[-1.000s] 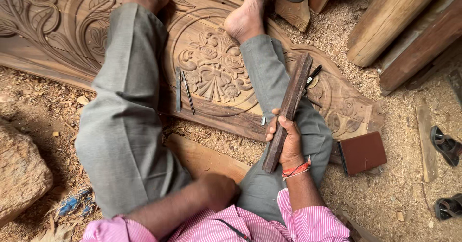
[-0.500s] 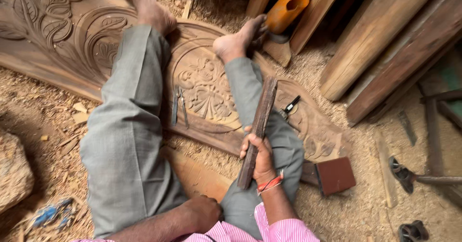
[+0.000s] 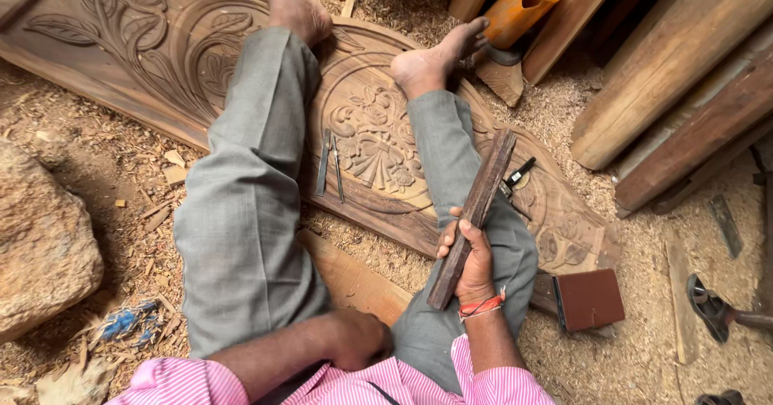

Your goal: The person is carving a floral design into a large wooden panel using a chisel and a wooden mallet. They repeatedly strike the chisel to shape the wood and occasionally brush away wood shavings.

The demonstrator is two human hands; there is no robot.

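The long dark wooden mallet stick [image 3: 475,212] lies slantwise over the person's right knee, gripped near its lower end by the right hand [image 3: 471,264], whose fingers are wrapped round it; a red thread band sits on that wrist. The left hand [image 3: 358,340] rests low between the thighs, closed loosely against the grey trousers, and whether it holds anything cannot be told.

Under the legs lies the broad brown carved wooden panel [image 3: 161,43]. Its round flower medallion [image 3: 374,135] and the leaf scrolls at the upper left look fully cut in relief, so the carving appears far along; the border to the right of the knee seems shallower and may be what is left, though that is only a judgement. Two thin metal chisels [image 3: 330,163] lie on the panel, untouched, just left of the medallion, and another dark-handled tool [image 3: 515,173] lies beside the stick's upper end. Wood shavings cover the ground.

Of packages, only a small flat reddish-brown box [image 3: 589,299] shows, lying at the panel's right end; no label is readable on it. No signs are visible.
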